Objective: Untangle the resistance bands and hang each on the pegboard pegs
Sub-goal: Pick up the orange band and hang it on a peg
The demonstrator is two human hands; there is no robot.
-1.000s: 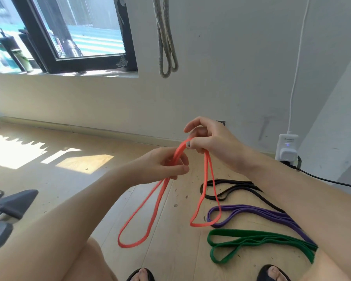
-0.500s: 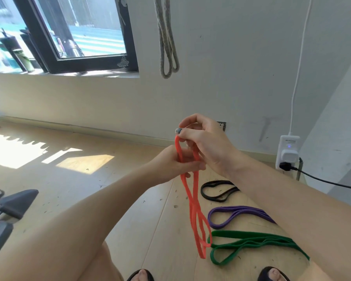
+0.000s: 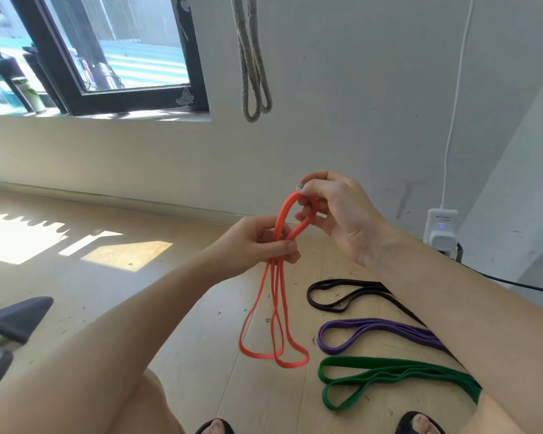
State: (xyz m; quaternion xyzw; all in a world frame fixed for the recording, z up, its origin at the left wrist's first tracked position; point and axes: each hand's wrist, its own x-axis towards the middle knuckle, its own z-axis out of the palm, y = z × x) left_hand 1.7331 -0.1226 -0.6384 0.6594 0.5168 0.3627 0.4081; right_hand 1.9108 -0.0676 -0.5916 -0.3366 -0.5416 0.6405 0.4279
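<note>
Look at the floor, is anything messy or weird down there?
Yes. Small dark specks litter the pale wooden floor around the black, purple and green rubber bands, like scattered debris.

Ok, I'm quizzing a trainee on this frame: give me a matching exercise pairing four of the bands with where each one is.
Bands:
1. orange band
2. black band
3. green band
4. grey band

Places:
A. hanging on the wall
B. on the floor, nearest the feet
C. held in both hands
D. on the floor, nearest the wall

Pairs: 1-C, 2-D, 3-B, 4-A
</note>
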